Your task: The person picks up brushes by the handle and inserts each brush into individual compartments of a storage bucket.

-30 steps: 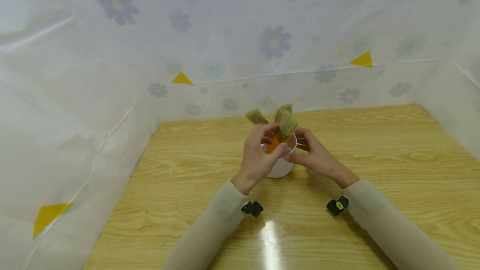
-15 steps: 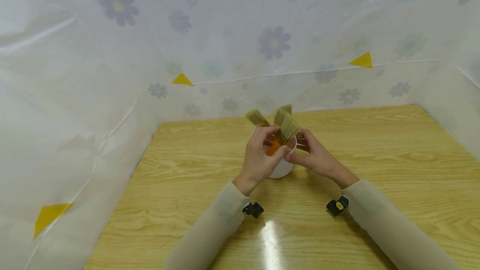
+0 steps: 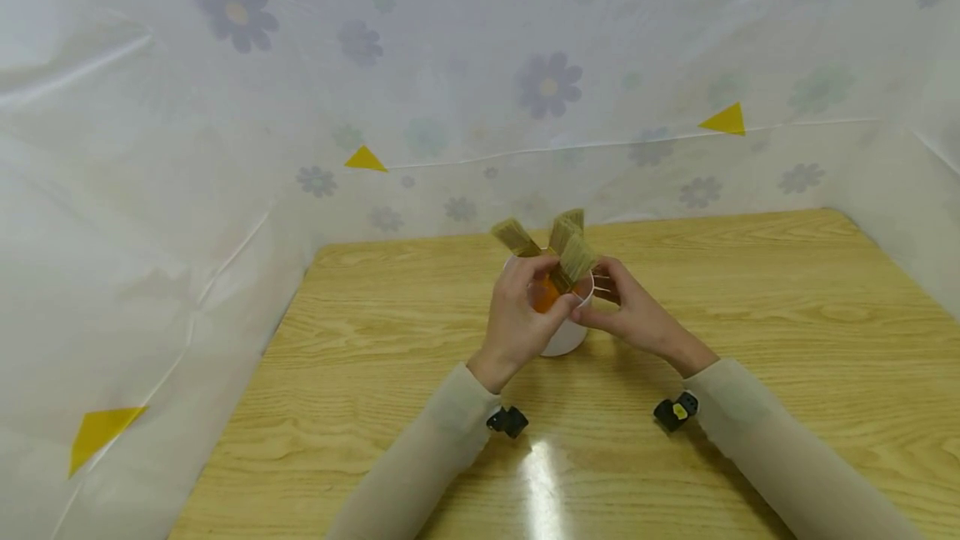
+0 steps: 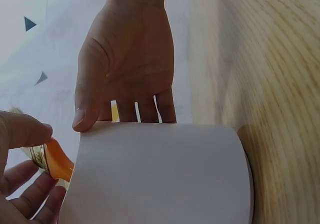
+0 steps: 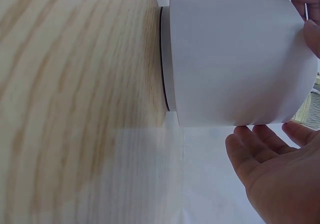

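Observation:
A white cup [image 3: 564, 338] stands upright on the table with several paintbrushes in it, bristles up. My left hand [image 3: 517, 317] pinches a paintbrush [image 3: 578, 260] near its metal band, bristles leaning right over the rim. In the left wrist view that brush's orange handle [image 4: 58, 163] runs down into the cup, where its lower end is hidden. My right hand [image 3: 637, 315] holds the cup from the right, thumb at the rim and fingers along the far side. Its fingers [image 5: 250, 146] touch the cup wall in the right wrist view.
Other brush bristles [image 3: 515, 237] stick up at the cup's left and back. The wood-grain table [image 3: 360, 373] ends at a flower-patterned sheet [image 3: 450, 90] behind and at the sides. Yellow triangles [image 3: 724, 120] are stuck on the sheet.
The pinched paintbrush has sunk slightly lower into the cup, its bristles tipping a little further down to the right. The right hand and the cup have stayed in place.

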{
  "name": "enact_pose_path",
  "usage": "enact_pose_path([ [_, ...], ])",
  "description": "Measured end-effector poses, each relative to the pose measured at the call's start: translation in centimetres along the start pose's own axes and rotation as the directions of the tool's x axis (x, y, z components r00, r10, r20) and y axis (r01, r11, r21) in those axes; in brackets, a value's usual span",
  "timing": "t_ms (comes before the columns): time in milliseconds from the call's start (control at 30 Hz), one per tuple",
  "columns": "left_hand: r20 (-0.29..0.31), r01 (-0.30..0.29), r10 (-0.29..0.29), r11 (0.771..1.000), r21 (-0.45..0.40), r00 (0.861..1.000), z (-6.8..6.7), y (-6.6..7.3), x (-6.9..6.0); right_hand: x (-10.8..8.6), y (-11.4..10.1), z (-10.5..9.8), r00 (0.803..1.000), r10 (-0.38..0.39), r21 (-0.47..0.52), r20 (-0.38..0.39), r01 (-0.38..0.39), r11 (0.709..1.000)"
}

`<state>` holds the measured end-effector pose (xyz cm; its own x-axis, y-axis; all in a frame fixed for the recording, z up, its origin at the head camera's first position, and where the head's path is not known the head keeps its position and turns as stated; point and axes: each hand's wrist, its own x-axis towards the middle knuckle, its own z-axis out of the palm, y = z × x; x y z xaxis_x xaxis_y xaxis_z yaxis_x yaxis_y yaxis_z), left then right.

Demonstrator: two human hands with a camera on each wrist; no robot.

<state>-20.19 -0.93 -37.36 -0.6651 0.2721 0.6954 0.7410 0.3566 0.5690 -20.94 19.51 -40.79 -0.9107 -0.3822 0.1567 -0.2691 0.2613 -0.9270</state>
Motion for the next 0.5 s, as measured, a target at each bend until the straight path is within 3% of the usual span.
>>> enact_pose_path([
  [500,0.050,0.027,-0.030,0.998,0.055,0.998,-0.01,-0.36,-0.33,0.14,-0.12,0.16,1.000,-0.013,-0.016,0.005,0.013,1.000],
])
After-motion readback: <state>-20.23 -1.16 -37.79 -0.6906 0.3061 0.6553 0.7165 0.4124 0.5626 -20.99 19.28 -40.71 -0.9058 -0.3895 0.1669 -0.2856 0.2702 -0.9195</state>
